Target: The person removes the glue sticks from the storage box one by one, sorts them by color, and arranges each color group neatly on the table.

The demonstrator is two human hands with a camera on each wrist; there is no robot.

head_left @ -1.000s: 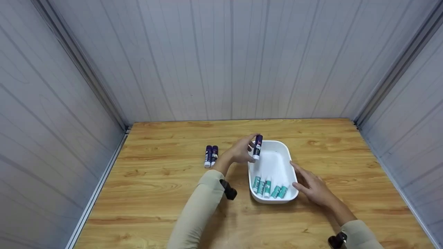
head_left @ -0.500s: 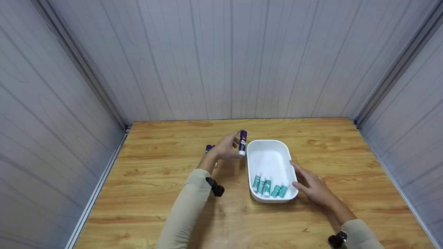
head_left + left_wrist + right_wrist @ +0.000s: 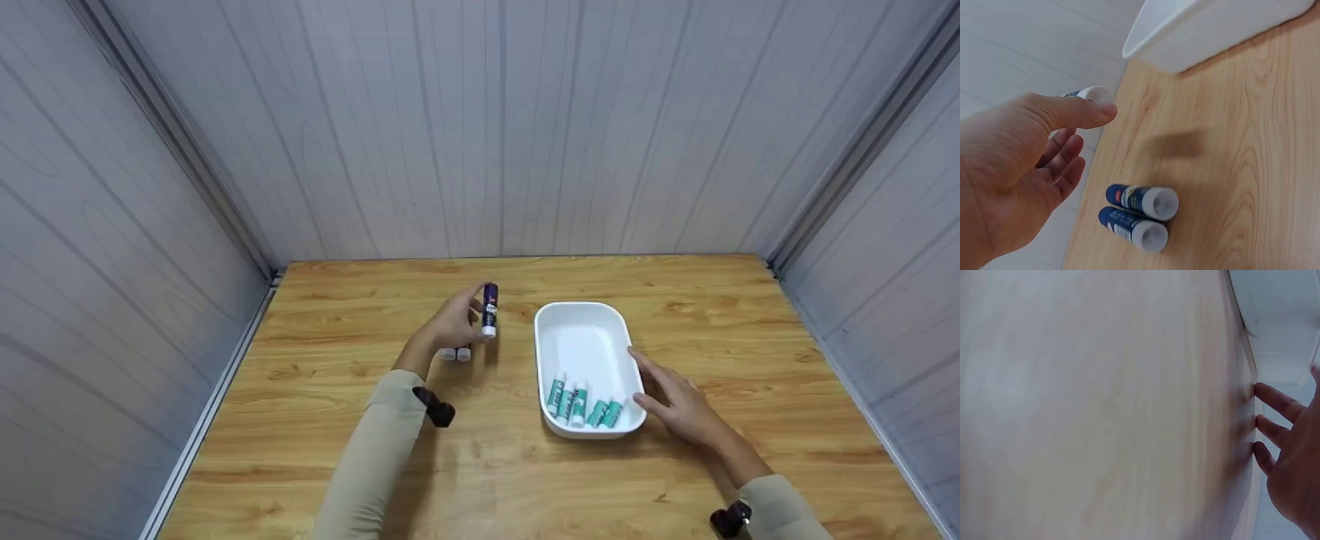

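Wooden surface (image 3: 525, 480) carries a white tray (image 3: 589, 319). Left hand (image 3: 450, 326) fingers pinch a purple stick (image 3: 490, 309) upright above two lying sticks (image 3: 1137, 216); right hand (image 3: 679, 405) lies flat beside the tray. Setting it down carelessly could nudge those sticks rolling.

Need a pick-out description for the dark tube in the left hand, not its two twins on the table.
Start at the white tray in the middle of the wooden table; to its left is the left hand. In its fingers is a dark blue tube with a white end. Its two matching tubes lie side by side on the table below the hand, while this one is lifted, nearly upright.
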